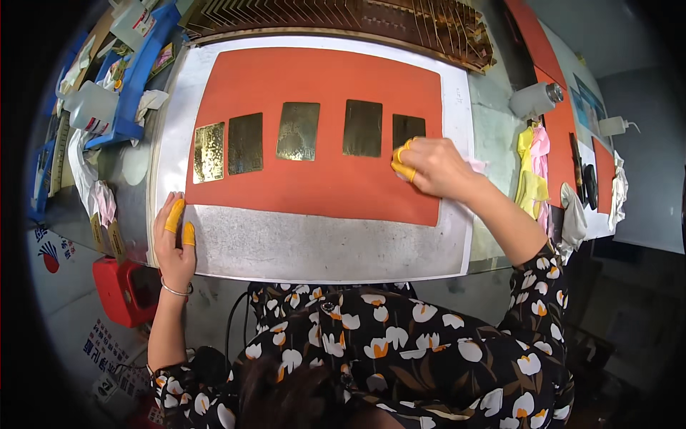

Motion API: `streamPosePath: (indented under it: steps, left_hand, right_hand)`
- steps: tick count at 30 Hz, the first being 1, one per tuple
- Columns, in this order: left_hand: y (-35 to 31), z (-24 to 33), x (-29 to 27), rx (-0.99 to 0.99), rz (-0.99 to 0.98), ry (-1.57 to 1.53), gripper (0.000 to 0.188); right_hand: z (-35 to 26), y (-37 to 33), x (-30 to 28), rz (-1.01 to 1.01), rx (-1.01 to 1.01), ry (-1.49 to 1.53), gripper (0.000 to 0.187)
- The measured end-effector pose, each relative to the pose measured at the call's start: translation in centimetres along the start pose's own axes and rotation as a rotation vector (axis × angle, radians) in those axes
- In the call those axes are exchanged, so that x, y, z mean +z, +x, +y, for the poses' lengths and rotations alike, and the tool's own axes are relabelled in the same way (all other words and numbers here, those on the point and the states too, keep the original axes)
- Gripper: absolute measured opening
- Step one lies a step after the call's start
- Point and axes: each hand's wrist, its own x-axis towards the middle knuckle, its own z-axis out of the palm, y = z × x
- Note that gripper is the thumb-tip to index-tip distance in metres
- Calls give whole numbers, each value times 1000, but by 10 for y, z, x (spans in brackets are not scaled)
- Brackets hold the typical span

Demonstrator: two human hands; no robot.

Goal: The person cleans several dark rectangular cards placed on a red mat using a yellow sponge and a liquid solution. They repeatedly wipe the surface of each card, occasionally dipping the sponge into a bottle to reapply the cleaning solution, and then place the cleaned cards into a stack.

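Observation:
Several small rectangular metal plates lie in a row on an orange mat point(307, 189). The leftmost plate point(209, 152) shines bright gold; beside it are a darker plate point(246, 143), a mottled gold plate point(298, 131) and another dark plate point(363, 128). My right hand point(436, 168) is closed over the lower part of the rightmost plate point(408, 126), its fingers curled under; whatever they grip is hidden. My left hand point(174, 247) rests with fingers stretched out at the mat's near left corner, holding nothing. Yellow finger covers sit on both hands.
Beneath the mat is a grey metal sheet point(321, 247). A brown slotted rack point(343, 25) runs along the far edge. On the left are a blue tray point(131, 107) and a plastic bottle point(91, 106). A capped bottle point(534, 100) and yellow cloth point(527, 171) lie right; a red jug point(118, 293) stands lower left.

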Motion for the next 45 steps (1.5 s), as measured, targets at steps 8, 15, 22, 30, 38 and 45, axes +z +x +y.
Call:
streamPosePath:
  steps: [8,15,22,30,38,45]
  left_hand:
    - [1,1,-1,-28,-5,-26,42]
    - [0,-2,3,-40,-6,-83,40]
    - [1,-3,-2,-5,-16,4,38]
    - [-1,-1,-1,-42,-34,4,40]
    - [3,0,2,-39,-11,-85,43]
    - [0,1,1,-37,-4,29,44]
  right_hand:
    - [38,32,-10,98,60,-101,9]
    - [59,43,-15,43,188,-131,8]
    - [63,33,-23,29,163,-92,7]
    - [37,-14,-13,-25,-104,-71,6]
    - [52,-7,-16,52,71,-122,11]
    - [41,4,-17,26,92,-122,12]
